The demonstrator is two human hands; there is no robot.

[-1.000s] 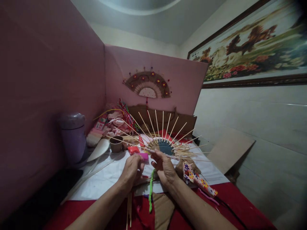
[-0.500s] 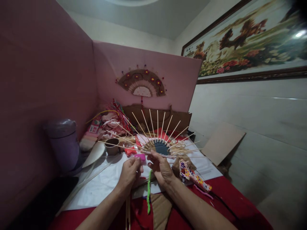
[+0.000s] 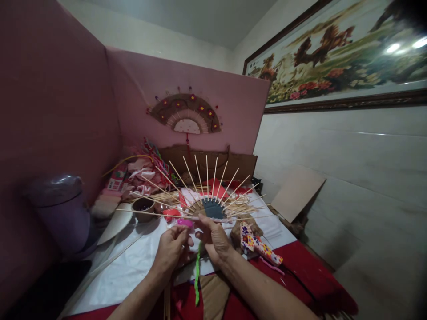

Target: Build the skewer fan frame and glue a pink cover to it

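My right hand (image 3: 215, 242) pinches the lower edge of a fan frame (image 3: 215, 210), its thumb on top. Thin wooden sticks spread from the frame's half-round cardboard base, which is part dark blue and part brown. To its left, my left hand (image 3: 171, 246) is closed, thumb against the fingers; whatever it holds, if anything, is hidden. Just beyond those fingers lies a bright magenta piece (image 3: 184, 223). A green fuzzy strip (image 3: 198, 275) hangs between the hands. Right of my right hand lies a flower-patterned tool (image 3: 258, 246) shaped like a glue gun.
A brown cup (image 3: 143, 210) and a pale curved piece (image 3: 115, 226) sit left on the white sheet (image 3: 123, 258). Pink cloth and strips (image 3: 142, 171) are heaped behind. A lidded purple container (image 3: 63, 218) stands far left. A finished fan (image 3: 187, 113) hangs on the pink panel.
The view has shifted slightly, so everything appears further left. My right hand still holds the fan frame, and my left hand stays closed beside it.
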